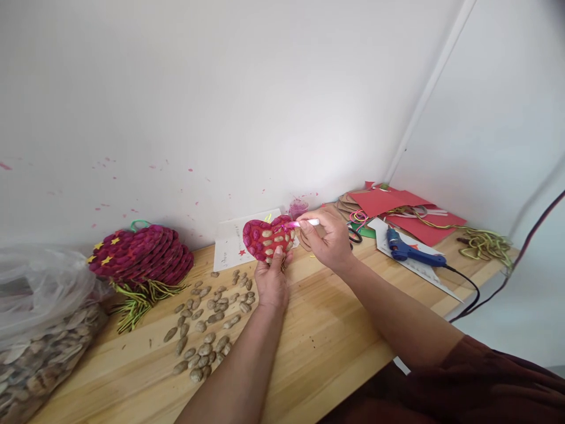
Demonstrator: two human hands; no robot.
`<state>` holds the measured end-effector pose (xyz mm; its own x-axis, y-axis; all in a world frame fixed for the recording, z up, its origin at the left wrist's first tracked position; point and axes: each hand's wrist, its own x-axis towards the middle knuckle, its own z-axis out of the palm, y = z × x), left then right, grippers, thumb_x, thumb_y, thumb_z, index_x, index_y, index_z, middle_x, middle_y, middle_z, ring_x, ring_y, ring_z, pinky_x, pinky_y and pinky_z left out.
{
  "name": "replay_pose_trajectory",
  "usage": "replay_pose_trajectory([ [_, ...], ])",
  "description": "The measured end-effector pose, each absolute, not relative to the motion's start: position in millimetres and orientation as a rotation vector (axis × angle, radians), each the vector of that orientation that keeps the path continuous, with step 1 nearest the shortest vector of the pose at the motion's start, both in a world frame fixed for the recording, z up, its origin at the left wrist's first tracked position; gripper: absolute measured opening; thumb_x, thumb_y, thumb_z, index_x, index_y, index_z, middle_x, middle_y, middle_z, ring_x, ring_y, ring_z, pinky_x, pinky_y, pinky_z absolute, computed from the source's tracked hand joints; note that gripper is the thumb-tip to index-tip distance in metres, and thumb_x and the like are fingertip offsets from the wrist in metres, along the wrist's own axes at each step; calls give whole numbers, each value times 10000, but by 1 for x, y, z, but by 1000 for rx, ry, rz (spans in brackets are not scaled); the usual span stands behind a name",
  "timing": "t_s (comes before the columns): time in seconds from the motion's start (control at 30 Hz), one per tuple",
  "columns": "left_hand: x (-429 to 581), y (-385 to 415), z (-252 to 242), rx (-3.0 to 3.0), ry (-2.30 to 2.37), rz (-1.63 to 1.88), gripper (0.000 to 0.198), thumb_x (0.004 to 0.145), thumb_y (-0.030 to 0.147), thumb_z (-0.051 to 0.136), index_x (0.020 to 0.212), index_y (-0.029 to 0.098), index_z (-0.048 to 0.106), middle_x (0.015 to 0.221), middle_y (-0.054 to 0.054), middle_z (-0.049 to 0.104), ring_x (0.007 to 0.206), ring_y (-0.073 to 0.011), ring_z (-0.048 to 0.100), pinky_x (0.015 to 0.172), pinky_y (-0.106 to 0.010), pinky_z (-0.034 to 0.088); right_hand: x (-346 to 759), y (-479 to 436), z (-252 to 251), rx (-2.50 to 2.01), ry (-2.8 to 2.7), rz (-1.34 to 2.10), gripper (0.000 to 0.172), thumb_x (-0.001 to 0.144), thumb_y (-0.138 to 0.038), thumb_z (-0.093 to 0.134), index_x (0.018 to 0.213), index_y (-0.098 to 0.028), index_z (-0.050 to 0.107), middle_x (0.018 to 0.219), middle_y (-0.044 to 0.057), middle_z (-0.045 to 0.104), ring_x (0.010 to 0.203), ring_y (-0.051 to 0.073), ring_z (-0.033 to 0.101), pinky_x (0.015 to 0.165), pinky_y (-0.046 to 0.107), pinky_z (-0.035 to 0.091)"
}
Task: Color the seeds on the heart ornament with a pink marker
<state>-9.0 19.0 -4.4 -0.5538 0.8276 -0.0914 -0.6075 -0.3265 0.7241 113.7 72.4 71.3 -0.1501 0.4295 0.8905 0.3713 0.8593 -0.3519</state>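
The right hand has its fingers pinched round a white-handled brush, whose magenta tip touches the heart near its 2 o'clock edge. The left hand grips that heart at its 6 o'clock end, thumb on the front, holding it above the tabletop. Several peanuts on it show bare tan, so good work here likely calls for a lightly loaded brush, short strokes pushed into the seams, and a thumb kept off wet paint. From the heart, a pink-stained cup stands toward 1 o'clock, loose peanuts lie toward 7, a bundle of magenta hearts sits near 9, and a blue glue gun rests just past 3. White paper toward 10 carries a red star and dark marks like handwriting, too small to read; no brand can be made out on the glue gun.
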Motion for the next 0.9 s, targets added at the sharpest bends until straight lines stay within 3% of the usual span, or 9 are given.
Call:
replay_pose_trajectory([
  [0.27, -10, 18, -5, 384, 913, 1967, 528, 624, 452, 1021, 1009, 190, 774, 1027, -49, 804, 910, -174, 756, 935, -348, 594, 113, 72, 71, -601, -1771, 40, 138, 1038, -290, 650, 961, -245, 756, 895, 31, 818, 866, 216, 711, 850, 384, 526],
  [0.43, -10, 18, -7, 419, 930, 1969, 501, 639, 455, 1012, 989, 190, 770, 1000, -58, 801, 1020, -213, 758, 973, -363, 582, 114, 74, 71, -592, -1760, 18, 124, 1032, -268, 660, 958, -236, 754, 905, 29, 822, 860, 207, 713, 852, 373, 523],
  [0.63, -9, 21, -10, 401, 913, 1984, 442, 648, 404, 1018, 948, 183, 781, 983, -56, 805, 926, -192, 763, 900, -337, 610, 113, 70, 73, -582, -1762, 71, 103, 1021, -251, 666, 968, -233, 753, 896, 25, 814, 878, 209, 710, 859, 373, 515],
  [0.9, -10, 21, -10, 430, 927, 1984, 372, 713, 392, 995, 967, 216, 788, 1009, -50, 804, 1036, -226, 765, 931, -360, 609, 113, 70, 72, -599, -1779, 74, 123, 1033, -281, 655, 961, -242, 747, 908, 27, 819, 883, 218, 717, 868, 397, 508],
])
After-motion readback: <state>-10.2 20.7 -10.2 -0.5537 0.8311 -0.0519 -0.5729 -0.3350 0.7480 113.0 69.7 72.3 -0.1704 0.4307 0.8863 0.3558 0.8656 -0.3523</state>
